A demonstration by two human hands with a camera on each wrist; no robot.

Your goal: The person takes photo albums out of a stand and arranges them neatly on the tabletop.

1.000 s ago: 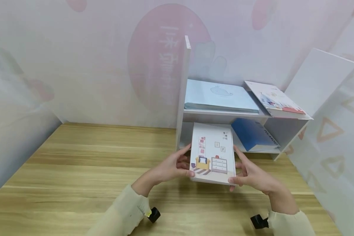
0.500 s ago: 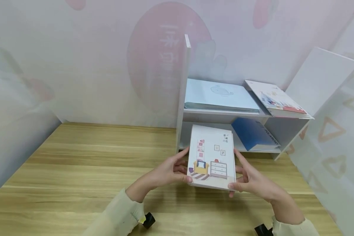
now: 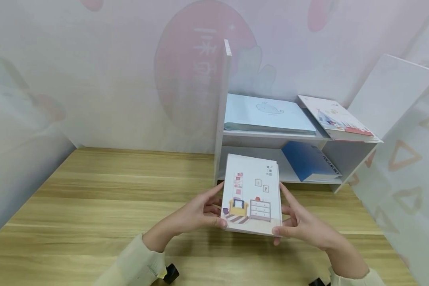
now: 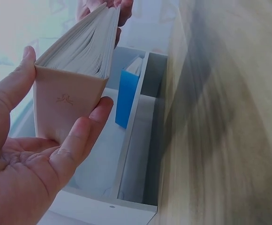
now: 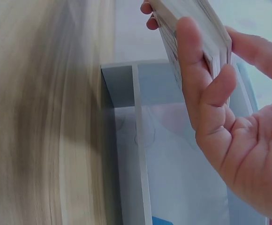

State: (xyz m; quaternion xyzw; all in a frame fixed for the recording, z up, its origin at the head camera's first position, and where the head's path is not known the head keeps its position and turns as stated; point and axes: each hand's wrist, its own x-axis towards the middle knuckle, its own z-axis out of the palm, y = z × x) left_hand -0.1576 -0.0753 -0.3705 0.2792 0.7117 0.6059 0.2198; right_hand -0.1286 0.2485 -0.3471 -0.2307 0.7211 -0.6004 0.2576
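A thick white book (image 3: 250, 194) with a yellow armchair and a chest of drawers drawn on its cover is held above the table, just in front of the shelf's lower level. My left hand (image 3: 200, 210) grips its left side, thumb near the front corner. On the opposite side my right hand (image 3: 304, 222) holds it, the thumb on the cover's front corner and fingers underneath. The left wrist view shows the pale spine (image 4: 70, 101) between thumb and fingers, with pages slightly fanned. In the right wrist view, my fingers (image 5: 215, 103) lie against the book.
Behind stands a small white shelf (image 3: 221, 119). On its upper level lie a light blue whale-print binder (image 3: 268, 113) and a white illustrated book (image 3: 337, 117). A blue book (image 3: 309, 163) leans in the lower level. The wooden table (image 3: 111, 206) extends left.
Both hands have drawn the book out of the shelf's lower level, toward me and slightly left. More of the shelf's lower board shows behind it. The other books stay put.
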